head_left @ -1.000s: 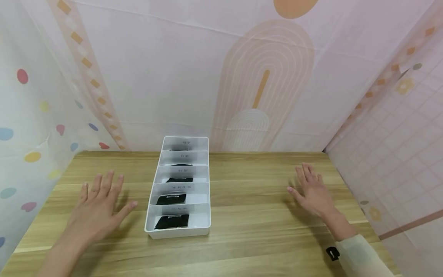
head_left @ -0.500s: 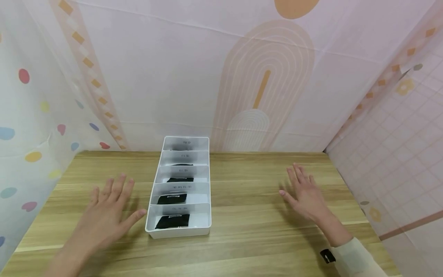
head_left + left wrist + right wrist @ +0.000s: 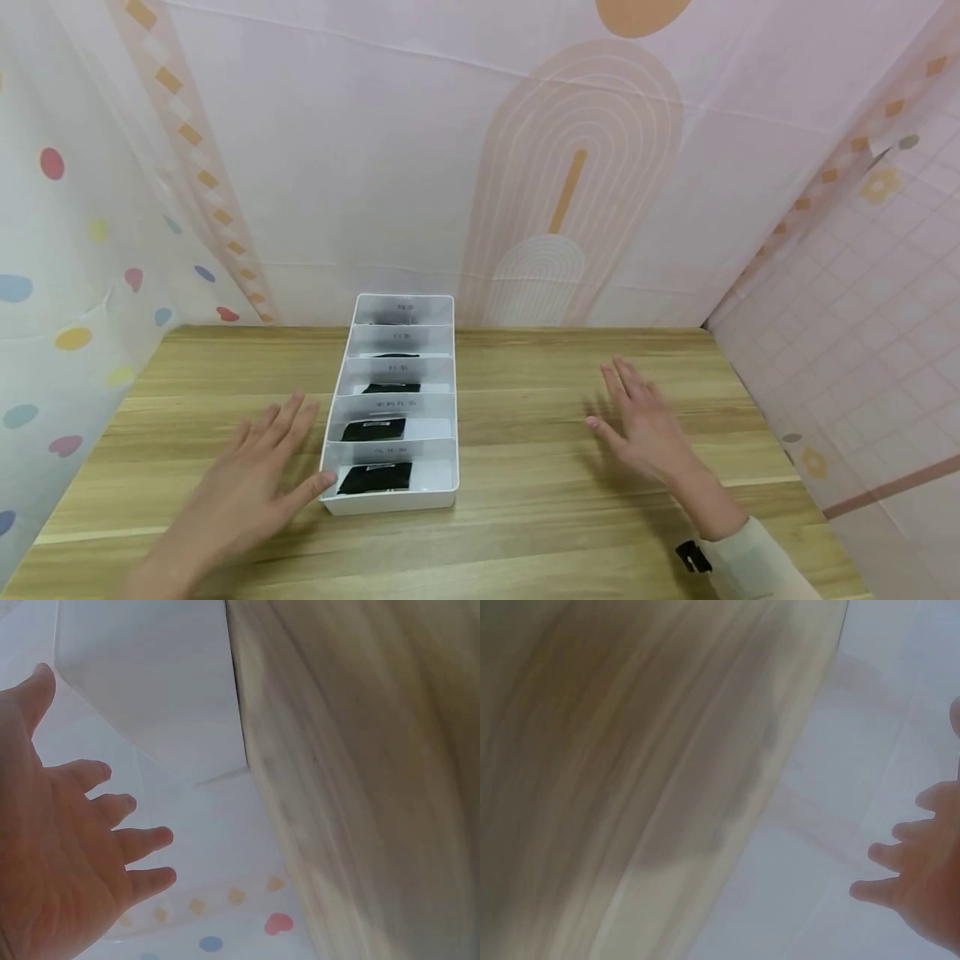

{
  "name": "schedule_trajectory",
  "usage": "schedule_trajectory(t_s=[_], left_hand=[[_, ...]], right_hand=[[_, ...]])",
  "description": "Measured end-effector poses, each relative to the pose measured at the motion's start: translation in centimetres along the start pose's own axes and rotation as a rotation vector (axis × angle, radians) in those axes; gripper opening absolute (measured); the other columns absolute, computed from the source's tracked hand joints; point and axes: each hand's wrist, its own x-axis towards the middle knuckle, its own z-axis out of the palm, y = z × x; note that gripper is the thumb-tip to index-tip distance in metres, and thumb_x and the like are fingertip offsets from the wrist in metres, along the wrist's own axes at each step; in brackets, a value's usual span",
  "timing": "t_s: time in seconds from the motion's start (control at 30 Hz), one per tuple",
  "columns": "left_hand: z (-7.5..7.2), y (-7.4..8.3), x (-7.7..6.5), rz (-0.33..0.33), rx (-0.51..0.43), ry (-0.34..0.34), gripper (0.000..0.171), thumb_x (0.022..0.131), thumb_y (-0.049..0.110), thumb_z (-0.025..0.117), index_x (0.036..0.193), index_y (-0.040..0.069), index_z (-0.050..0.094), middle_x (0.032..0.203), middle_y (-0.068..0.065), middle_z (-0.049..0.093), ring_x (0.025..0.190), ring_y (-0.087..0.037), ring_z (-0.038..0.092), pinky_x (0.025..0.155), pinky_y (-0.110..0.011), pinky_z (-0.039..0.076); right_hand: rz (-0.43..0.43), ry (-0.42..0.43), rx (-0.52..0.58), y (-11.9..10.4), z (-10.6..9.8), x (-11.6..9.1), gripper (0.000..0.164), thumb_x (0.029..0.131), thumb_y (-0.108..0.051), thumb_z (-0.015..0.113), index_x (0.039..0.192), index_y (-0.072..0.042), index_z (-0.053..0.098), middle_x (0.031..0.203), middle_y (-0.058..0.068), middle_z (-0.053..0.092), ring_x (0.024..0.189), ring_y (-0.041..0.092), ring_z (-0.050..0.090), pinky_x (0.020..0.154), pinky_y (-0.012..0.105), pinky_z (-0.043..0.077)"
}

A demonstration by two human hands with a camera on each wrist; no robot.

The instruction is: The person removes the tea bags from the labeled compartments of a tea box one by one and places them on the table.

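Note:
A white divided box (image 3: 390, 502) stands on the wooden table, left of the middle, its several compartments running front to back. Black packets lie inside, such as the front packet (image 3: 375, 478) and the one behind it (image 3: 373, 430); farther back, the dividers hide most of the others. To the left of the box is my left hand (image 3: 251, 492), fingers spread and holding nothing, the thumb tip at the box's front left corner. Whether the thumb touches it I cannot tell. My right hand (image 3: 645, 429) hovers over the table to the right, fingers extended, nothing in it.
Printed fabric (image 3: 360, 167) hangs behind the table's back edge, with more fabric on the left (image 3: 82, 250) and right (image 3: 885, 275). Bare wood (image 3: 517, 467) stretches between the box and my right hand. A black strap end (image 3: 693, 557) hangs by the right sleeve.
My left hand has moved right, up to the box. The right hand has moved left, toward the middle of the table. The box and its packets have stayed in place.

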Motion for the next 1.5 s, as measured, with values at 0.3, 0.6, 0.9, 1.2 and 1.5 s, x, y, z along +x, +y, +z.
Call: schedule_trajectory(t_s=[0.3,0.6,0.9,1.2,1.5], left_hand=[[0.7,0.8,-0.3,0.065,0.001,0.07,0.09,0.094,0.057,0.072,0.163,0.008,0.038,0.17,-0.013,0.032,0.145,-0.045,0.043,0.13,-0.04,0.016],[1.0,1.2,-0.3,0.08,-0.001,0.09,0.084,0.093,0.055,0.075,0.153,0.001,0.051,0.162,-0.016,0.045,0.142,-0.042,0.048,0.115,-0.055,0.039],[0.7,1.5,-0.1,0.1,-0.005,0.108,0.085,0.091,0.055,0.076,0.149,-0.003,0.054,0.158,-0.019,0.049,0.138,-0.042,0.053,0.107,-0.061,0.045],[0.7,1.8,-0.2,0.097,-0.011,0.102,0.085,0.091,0.054,0.077,0.149,-0.004,0.054,0.157,-0.02,0.049,0.137,-0.041,0.055,0.107,-0.06,0.046],[0.8,1.9,-0.5,0.088,-0.008,0.089,0.084,0.092,0.053,0.076,0.149,-0.003,0.054,0.158,-0.02,0.049,0.137,-0.042,0.054,0.107,-0.06,0.047]], right_hand=[[-0.05,0.018,0.021,-2.2,0.5,0.3,0.083,0.103,-0.048,0.062,0.161,0.004,0.033,0.166,0.027,0.03,0.149,0.046,0.037,0.118,0.064,0.035],[-0.123,0.019,0.034,-4.3,1.0,0.7,0.084,0.102,-0.048,0.063,0.162,0.001,0.031,0.166,0.024,0.031,0.145,0.047,0.042,0.116,0.062,0.039],[-0.189,0.011,0.053,-6.4,1.5,1.3,0.083,0.106,-0.058,0.049,0.162,0.001,0.033,0.166,0.024,0.032,0.145,0.045,0.043,0.116,0.062,0.04],[-0.262,-0.018,0.087,-8.6,1.9,1.8,0.085,0.107,-0.064,0.039,0.16,0.002,0.035,0.167,0.022,0.032,0.147,0.043,0.041,0.117,0.06,0.039],[-0.335,-0.065,0.108,-11.1,2.1,2.3,0.081,0.107,-0.06,0.046,0.163,-0.002,0.034,0.169,0.018,0.03,0.149,0.038,0.04,0.122,0.053,0.035]])
